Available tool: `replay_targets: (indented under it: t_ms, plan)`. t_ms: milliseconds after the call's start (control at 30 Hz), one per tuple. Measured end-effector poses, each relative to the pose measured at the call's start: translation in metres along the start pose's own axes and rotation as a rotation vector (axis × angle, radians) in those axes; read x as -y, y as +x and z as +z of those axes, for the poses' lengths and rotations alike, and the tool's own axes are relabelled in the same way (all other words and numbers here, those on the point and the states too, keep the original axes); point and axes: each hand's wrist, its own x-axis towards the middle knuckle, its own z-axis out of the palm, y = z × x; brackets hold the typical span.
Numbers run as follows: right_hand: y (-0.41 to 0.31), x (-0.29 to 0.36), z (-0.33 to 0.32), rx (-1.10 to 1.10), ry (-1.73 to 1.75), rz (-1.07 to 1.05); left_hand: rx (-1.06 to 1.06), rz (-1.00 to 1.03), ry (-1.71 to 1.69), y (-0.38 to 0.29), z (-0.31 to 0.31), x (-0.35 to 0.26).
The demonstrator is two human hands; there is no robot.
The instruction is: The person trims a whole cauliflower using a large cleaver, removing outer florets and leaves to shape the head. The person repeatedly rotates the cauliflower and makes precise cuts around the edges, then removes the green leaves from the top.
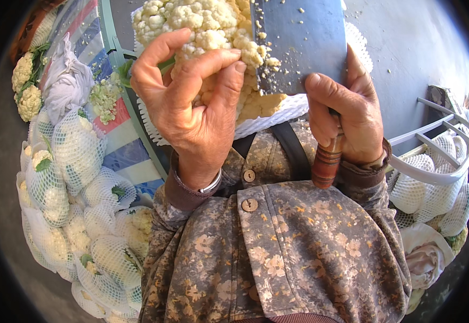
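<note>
A cream cauliflower head [202, 20] lies in front of me, its right side yellower. White foam netting [275, 114] shows below it and at its sides. My left hand [196, 95] is over the cauliflower, with thumb and one fingertip close together beside a floret at the blade's edge. Whether they pinch a piece cannot be seen. My right hand [349, 107] grips a cleaver [303, 44] where the wide blade meets its turned wooden handle [327, 163]. Cauliflower crumbs cling to the blade, mostly along its left edge, which meets the florets.
Many net-wrapped cauliflowers [79, 238] are heaped at left, near a striped sheet [117, 141] with a pale cloth [68, 76] and a green metal frame [115, 52]. At right, a grey metal rack [444, 175] stands over more foam netting [440, 194]. Crumbs dot the grey floor [404, 48].
</note>
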Motion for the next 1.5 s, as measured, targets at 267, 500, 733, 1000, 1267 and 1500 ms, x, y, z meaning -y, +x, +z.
replay_targets:
  t_ms: [267,500,733,1000,1267,1500]
  plan:
    - [0.005,0.004,-0.004,0.085,0.117,0.036,0.003,-0.003,0.028,0.000,-0.002,0.000]
    - [-0.002,0.003,-0.004,0.062,0.101,0.067,0.017,-0.001,0.053,-0.002,-0.001,-0.002]
    - [0.003,0.000,0.006,0.027,0.250,0.084,0.011,0.025,0.046,0.001,-0.001,0.002]
    - [0.005,0.012,-0.063,0.165,0.344,-0.106,-0.004,-0.114,-0.141,-0.004,-0.007,0.009]
    - [-0.012,0.038,-0.164,-0.810,-0.768,-0.525,0.024,-0.063,-0.056,-0.013,-0.019,0.016]
    - [-0.007,0.013,-0.169,-0.827,-0.167,-0.363,-0.007,-0.075,-0.072,-0.010,-0.023,0.013]
